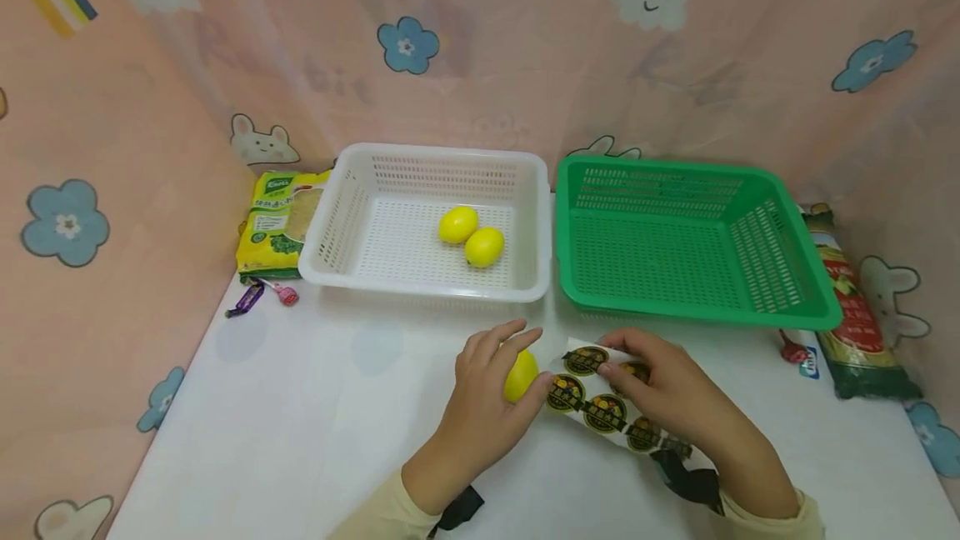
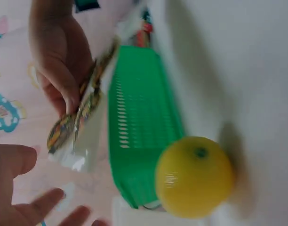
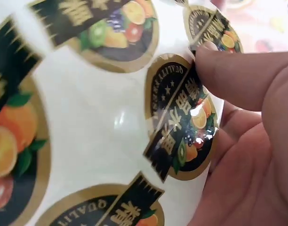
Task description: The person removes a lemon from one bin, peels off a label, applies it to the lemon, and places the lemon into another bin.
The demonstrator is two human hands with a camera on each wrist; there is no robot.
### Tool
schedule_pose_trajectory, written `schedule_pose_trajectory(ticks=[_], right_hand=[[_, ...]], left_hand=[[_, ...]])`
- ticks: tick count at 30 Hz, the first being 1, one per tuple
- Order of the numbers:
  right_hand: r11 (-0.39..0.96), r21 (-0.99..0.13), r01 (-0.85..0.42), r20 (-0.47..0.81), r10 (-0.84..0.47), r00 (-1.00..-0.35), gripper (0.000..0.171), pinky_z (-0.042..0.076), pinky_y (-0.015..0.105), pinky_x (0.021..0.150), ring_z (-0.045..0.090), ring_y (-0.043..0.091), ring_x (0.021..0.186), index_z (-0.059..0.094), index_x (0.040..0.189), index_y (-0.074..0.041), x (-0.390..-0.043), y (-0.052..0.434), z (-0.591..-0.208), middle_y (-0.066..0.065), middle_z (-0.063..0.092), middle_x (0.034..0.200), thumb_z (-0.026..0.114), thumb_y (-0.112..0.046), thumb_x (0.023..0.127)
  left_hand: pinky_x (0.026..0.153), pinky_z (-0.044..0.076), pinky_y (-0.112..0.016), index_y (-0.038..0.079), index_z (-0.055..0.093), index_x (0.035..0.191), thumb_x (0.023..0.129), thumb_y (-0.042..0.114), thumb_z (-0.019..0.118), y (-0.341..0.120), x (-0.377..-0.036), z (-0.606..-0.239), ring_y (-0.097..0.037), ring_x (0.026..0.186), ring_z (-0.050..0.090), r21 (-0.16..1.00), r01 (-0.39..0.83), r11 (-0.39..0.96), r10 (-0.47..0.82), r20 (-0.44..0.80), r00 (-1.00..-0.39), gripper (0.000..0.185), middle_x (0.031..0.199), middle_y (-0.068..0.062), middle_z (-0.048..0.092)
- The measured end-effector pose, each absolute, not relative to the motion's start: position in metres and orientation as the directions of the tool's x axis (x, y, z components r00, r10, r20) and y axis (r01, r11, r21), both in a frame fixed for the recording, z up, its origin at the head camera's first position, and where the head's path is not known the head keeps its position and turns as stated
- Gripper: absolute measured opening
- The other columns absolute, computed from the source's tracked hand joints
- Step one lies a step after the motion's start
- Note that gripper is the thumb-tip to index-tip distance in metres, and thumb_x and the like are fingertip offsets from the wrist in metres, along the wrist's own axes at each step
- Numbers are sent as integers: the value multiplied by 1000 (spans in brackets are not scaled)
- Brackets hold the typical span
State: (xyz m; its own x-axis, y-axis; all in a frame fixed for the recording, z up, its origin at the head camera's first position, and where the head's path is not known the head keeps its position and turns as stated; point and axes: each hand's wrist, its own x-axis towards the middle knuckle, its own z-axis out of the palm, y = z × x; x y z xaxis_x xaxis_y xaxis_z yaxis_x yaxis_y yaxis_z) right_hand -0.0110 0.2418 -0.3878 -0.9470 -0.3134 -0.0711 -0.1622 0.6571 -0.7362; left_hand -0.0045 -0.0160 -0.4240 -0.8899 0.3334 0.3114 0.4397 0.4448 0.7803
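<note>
Both hands sit low in the centre of the head view, close together on the white bench (image 1: 300, 423). We see the left hand (image 1: 487, 398) resting over a yellow lemon (image 1: 521, 374), its fingers loosely spread and draped across the top and near side of the fruit rather than clenched around it; in the left wrist view the lemon (image 2: 195, 176) stands free on the bench with the fingers (image 2: 21, 207) relaxed beside it. The right hand (image 1: 667, 390) holds a sheet of round fruit stickers (image 1: 600, 402), which lies just to the right of the lemon and touches the left thumb. In the right wrist view the thumb tip (image 3: 238, 75) pinches the edge of one sticker (image 3: 181, 122), which curls up off the glossy backing.

Behind the hands, in the middle of the frame, a white basket (image 1: 427, 282) holds two more lemons (image 1: 471, 235) lying against each other. A green basket (image 1: 697, 307) stands just beside it on the right. A green-and-yellow packet (image 1: 273, 223) and two wrapped sweets (image 1: 262, 297) lie at the left, another long packet (image 1: 855, 315) at the right edge.
</note>
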Motion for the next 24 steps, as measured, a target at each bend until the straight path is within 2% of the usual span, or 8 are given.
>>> schedule_pose_trajectory(ticks=[2, 4, 5, 8, 12, 16, 20, 24], right_hand=[[643, -737, -211, -39, -351, -936, 19, 57, 39, 84, 67, 16, 103, 71, 122, -19, -12, 235, -380, -8, 72, 114, 73, -19, 103], [639, -721, -268, 14, -373, -928, 19, 56, 37, 82, 65, 15, 101, 72, 120, -20, -13, 229, -376, -10, 71, 110, 74, -17, 101], [642, -708, -296, 48, -374, -926, 23, 57, 38, 81, 66, 15, 101, 72, 122, -19, -13, 227, -375, -9, 71, 111, 76, -16, 100], [663, -657, -358, 181, -323, -929, 36, 48, 51, 95, 64, 24, 110, 71, 126, -14, -13, 220, -376, -2, 71, 118, 83, -12, 93], [699, -596, -395, 385, -183, -905, 45, 27, 68, 99, 52, 40, 124, 74, 124, -9, -5, 213, -385, 11, 63, 133, 90, -6, 82], [709, -573, -410, 508, -85, -857, 35, 24, 66, 96, 51, 43, 123, 81, 113, -10, 7, 202, -393, 13, 63, 135, 88, -4, 79], [692, -633, -346, 495, 19, -869, 23, 25, 62, 98, 53, 37, 122, 83, 103, -7, 15, 188, -396, 8, 68, 130, 89, -4, 81], [638, -727, -254, 423, 125, -897, 16, 30, 51, 101, 54, 27, 122, 82, 94, -5, 19, 180, -396, 4, 72, 124, 90, -1, 81]], left_hand=[[97, 48, -39, 12, 70, 137, 102, 35, 71, -13, -7, -415, -17, 114, 60, 886, 302, 352, 344, 178, -922, 42, 131, 1, 68], [79, 52, -29, 10, 75, 125, 102, 34, 72, -11, -9, -409, -10, 91, 61, 948, 167, 271, 356, 62, -932, 34, 105, 3, 73], [71, 51, -26, 9, 77, 119, 102, 32, 73, -11, -9, -407, -7, 82, 60, 964, 109, 241, 357, 17, -934, 29, 97, 4, 72], [57, 44, -22, 5, 79, 105, 100, 22, 76, -10, -10, -407, -5, 66, 54, 984, 35, 176, 336, -26, -942, 18, 79, 2, 67], [60, 48, -19, -2, 78, 109, 99, 15, 76, -5, -8, -414, -4, 69, 62, 998, -31, 61, 283, -47, -958, 20, 87, -5, 75], [68, 53, -19, -8, 76, 111, 100, 10, 75, -1, -4, -421, -6, 78, 66, 996, -64, -56, 254, -48, -966, 21, 97, -15, 76], [70, 54, -20, -9, 77, 108, 100, 8, 75, 2, -1, -422, -7, 81, 66, 994, -32, -107, 231, -6, -973, 19, 98, -14, 74], [70, 53, -20, -10, 77, 106, 99, 6, 75, 4, 0, -421, -6, 80, 66, 992, -13, -127, 222, 16, -975, 17, 96, -15, 74]])
